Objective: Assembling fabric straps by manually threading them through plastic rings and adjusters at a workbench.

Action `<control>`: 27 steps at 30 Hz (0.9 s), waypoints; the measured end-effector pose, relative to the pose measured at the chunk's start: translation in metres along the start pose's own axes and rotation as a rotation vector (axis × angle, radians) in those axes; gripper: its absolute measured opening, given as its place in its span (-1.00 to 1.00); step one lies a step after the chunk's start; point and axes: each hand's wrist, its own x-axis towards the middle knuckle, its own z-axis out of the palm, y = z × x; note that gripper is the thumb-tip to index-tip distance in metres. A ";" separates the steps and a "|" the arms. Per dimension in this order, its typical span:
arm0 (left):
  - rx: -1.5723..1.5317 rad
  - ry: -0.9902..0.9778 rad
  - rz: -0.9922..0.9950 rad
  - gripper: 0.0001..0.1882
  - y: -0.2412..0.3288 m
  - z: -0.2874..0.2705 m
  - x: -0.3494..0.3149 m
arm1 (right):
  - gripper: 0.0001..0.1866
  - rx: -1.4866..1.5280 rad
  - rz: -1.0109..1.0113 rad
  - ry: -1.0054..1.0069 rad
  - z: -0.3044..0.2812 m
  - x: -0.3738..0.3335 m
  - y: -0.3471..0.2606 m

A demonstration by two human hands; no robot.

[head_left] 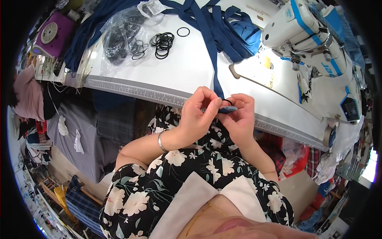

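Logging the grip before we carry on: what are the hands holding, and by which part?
The left hand and right hand pinch the navy strap near its end; a black ring shows between them, partly hidden.

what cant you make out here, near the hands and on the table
Head view: how the navy strap is folded; left hand and right hand partly cover it.
Head view: exact count in the black ring pile; rings overlap.
Head view: count inside the clear bag; folds and glare.
Head view: navy strap heap, cut off by top edge.
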 end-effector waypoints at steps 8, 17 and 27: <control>0.016 -0.390 0.021 -0.96 -0.007 0.003 0.017 | -0.85 -0.455 -0.344 -0.008 -0.021 -0.005 -0.015; 0.684 -0.740 0.601 -0.69 0.006 -0.008 0.091 | -0.84 -0.489 -0.517 0.093 -0.028 -0.016 -0.055; 1.074 -0.434 0.906 -0.81 0.028 -0.050 0.194 | -0.78 -0.151 -0.881 0.624 -0.083 -0.031 -0.099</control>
